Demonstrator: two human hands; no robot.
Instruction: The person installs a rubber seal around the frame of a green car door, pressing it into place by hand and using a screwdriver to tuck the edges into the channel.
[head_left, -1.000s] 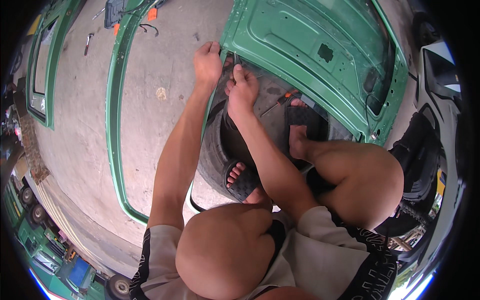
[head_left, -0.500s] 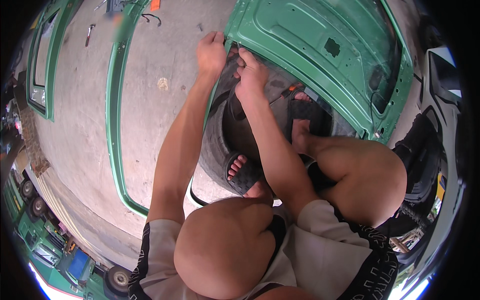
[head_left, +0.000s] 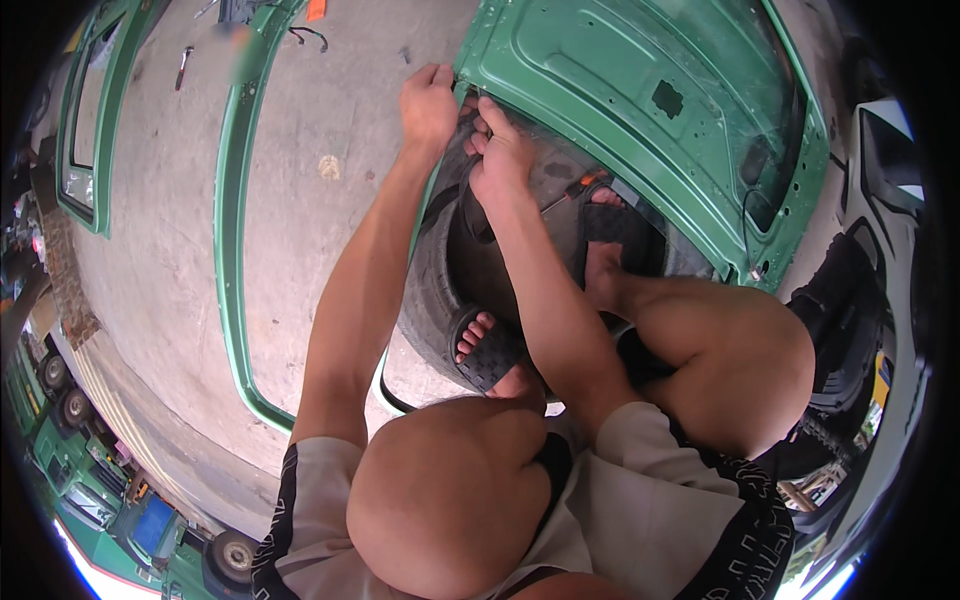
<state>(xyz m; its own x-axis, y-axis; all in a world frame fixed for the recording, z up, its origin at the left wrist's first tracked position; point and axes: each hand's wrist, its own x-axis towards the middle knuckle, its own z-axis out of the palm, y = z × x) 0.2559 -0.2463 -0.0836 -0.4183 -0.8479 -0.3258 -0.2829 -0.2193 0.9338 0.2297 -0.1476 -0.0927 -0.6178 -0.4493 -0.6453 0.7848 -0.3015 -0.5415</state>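
A green vehicle door is in front of me, its corner beside my hands and its lower edge over a black tire. My left hand is closed round the green frame at that corner, its fingertips partly hidden behind the edge. Just right of it, my right hand has its fingers drawn together at the door's edge, thumb and forefinger up against the gap there. What it pinches, if anything, is too small to make out. A screwdriver with an orange and black handle lies by my right foot.
To the left, a second green frame lies on the concrete floor, and another green door is beyond it. A hammer-like tool and a short cable lie farther off. A white vehicle stands at right.
The view has shifted very slightly. Both hands keep their places at the door's corner, with only a small movement in the right hand's fingers.
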